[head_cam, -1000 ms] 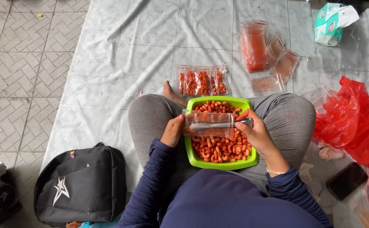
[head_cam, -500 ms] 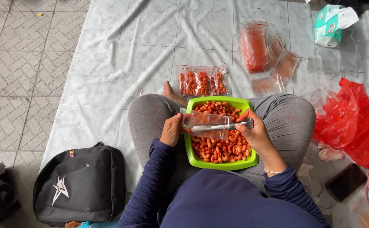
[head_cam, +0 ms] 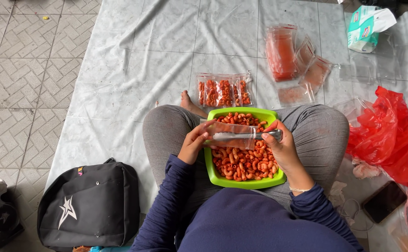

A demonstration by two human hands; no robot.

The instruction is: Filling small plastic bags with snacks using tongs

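A green tub (head_cam: 219,175) of red-orange curled macaroni snacks (head_cam: 243,163) rests in my lap. My left hand (head_cam: 193,141) grips the open end of a small clear plastic bag (head_cam: 229,132) held sideways over the tub. My right hand (head_cam: 281,144) holds a metal spoon (head_cam: 250,136) whose bowl is pushed inside that bag. A few filled snack bags (head_cam: 223,91) lie side by side on the sheet just beyond my foot (head_cam: 187,101).
A grey sheet (head_cam: 134,60) covers the tiled floor. Clear bags stained red (head_cam: 292,58) lie at the back right, next to a green and white carton (head_cam: 365,25). A red plastic bag (head_cam: 390,135) and a phone (head_cam: 383,201) are at right, a black backpack (head_cam: 89,203) at left.
The bag and spoon stay over the tub; my hands have shifted only slightly, with the spoon reaching a little deeper into the bag.
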